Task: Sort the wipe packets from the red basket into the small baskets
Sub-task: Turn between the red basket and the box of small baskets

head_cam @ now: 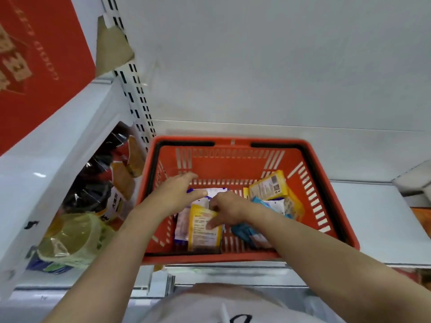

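Sorting looks barely begun, I judge: the red basket, centre of the frame, holds several wipe packets, and no small baskets are in view. A yellow packet stands lower centre with a white-and-purple packet behind it; another yellow packet and blue packets lie to the right. The right hand pinches the first yellow packet's top edge. The left hand hovers open, fingers straight, over the white one. The basket sits on a pale grey shelf against a plain back panel; bagged goods crowd the left, a red sign upper left
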Motion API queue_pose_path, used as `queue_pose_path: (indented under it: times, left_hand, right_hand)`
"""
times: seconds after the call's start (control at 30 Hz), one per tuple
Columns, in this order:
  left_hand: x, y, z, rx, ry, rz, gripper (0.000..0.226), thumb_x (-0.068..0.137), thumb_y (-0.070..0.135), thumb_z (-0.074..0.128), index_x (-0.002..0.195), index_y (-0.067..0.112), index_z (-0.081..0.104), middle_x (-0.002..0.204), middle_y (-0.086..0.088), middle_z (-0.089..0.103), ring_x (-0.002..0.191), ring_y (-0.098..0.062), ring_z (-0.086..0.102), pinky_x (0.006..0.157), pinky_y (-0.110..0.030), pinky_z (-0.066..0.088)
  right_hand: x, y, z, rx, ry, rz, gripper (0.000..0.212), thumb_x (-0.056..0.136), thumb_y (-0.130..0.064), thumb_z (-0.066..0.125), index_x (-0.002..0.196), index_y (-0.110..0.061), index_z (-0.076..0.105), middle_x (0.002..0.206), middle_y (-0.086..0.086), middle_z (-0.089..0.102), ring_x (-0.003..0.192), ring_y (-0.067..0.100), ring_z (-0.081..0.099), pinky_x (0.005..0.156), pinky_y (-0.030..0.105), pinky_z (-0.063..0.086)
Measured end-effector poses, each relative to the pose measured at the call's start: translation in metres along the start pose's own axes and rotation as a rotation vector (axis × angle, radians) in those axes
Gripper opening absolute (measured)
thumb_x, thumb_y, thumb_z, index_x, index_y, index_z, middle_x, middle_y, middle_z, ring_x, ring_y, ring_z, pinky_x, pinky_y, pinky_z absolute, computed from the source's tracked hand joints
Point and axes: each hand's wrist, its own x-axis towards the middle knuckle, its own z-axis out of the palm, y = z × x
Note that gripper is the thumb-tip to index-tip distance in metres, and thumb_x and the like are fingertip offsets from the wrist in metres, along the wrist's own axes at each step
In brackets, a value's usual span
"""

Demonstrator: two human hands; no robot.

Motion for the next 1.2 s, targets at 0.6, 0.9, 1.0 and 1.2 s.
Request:
queue_pose_path:
  times: [0.6, 0.9, 1.0, 1.2]
  left_hand:
    - [0.019, 0.038, 0.01, -0.449, 0.137, -0.046, 0.022, 0.08, 0.039, 0.077, 0.095, 0.026, 0.067, 0.082, 0.008, 0.072, 0.067, -0.004, 0.069, 0.055, -0.021, 0.046]
    - [0.015, 0.031, 0.013, -0.636, 0.126, -0.107, 0.037, 0.08, 0.04, 0.077, 0.111, 0.022, 0.067, 0.089, 0.004, 0.075, 0.076, -0.015, 0.074, 0.076, -0.046, 0.06]
    - [0.013, 0.03, 0.011, -0.71, 0.149, -0.128, 0.032, 0.081, 0.035, 0.077, 0.107, 0.02, 0.066, 0.091, 0.001, 0.075, 0.076, -0.018, 0.074, 0.075, -0.048, 0.06]
    - [0.02, 0.034, 0.01, -0.798, 0.298, -0.175, 0.023, 0.083, 0.032, 0.076, 0.098, 0.019, 0.065, 0.09, -0.001, 0.074, 0.074, -0.018, 0.074, 0.073, -0.044, 0.061]
  right_hand:
    - [-0.039, 0.115, -0.033, 0.385, 0.55, 0.603, 0.064, 0.082, -0.05, 0.072, 0.128, -0.011, 0.049, 0.122, 0.01, 0.06, 0.107, 0.028, 0.06, 0.085, 0.039, 0.053]
    - [-0.035, 0.108, -0.021, 0.207, 0.467, 0.59, 0.074, 0.08, -0.032, 0.077, 0.139, -0.029, 0.032, 0.119, 0.009, 0.06, 0.102, 0.03, 0.063, 0.077, 0.036, 0.054]
    - [-0.041, 0.104, -0.031, 0.632, 0.59, 0.605, 0.054, 0.082, -0.024, 0.076, 0.124, -0.015, 0.043, 0.101, 0.004, 0.064, 0.081, 0.021, 0.065, 0.051, 0.023, 0.049]
    - [-0.054, 0.072, -0.043, 1.176, 0.773, 0.441, 0.055, 0.071, -0.028, 0.084, 0.118, -0.011, 0.061, 0.097, 0.005, 0.073, 0.081, 0.021, 0.073, 0.067, 0.037, 0.061]
